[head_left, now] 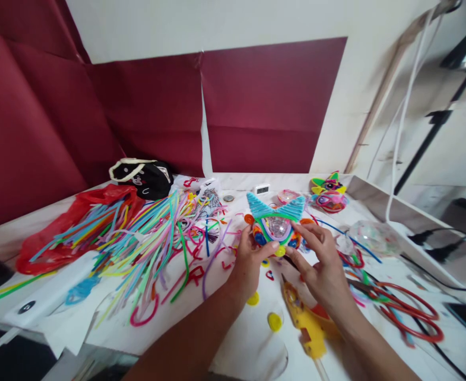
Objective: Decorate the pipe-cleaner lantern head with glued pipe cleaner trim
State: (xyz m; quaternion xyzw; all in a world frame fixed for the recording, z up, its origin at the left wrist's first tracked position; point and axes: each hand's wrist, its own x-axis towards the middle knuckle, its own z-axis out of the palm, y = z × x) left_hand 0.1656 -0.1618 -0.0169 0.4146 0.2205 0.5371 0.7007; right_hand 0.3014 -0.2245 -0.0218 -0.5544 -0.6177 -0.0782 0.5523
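Observation:
Between both hands, just above the table, is a pipe-cleaner craft (276, 217) with two blue pointed ears, a green and lilac rim and a clear round middle. My left hand (249, 259) grips its lower left side, thumb near a yellow coil at the bottom edge. My right hand (316, 254) has its fingers closed on the right side. Below the hands, a yellow glue gun (306, 323) lies by my right forearm. Two yellow coiled discs rest on the table, one a yellow disc (274, 321) left of the glue gun.
Loose pipe cleaners (149, 238) spread over the left, some in a red plastic bag (58, 233). Red-handled scissors (407, 307) lie at the right. A finished-looking colourful craft (330, 193) stands at the back right. A white power bank-like box (54, 293) sits at the front left.

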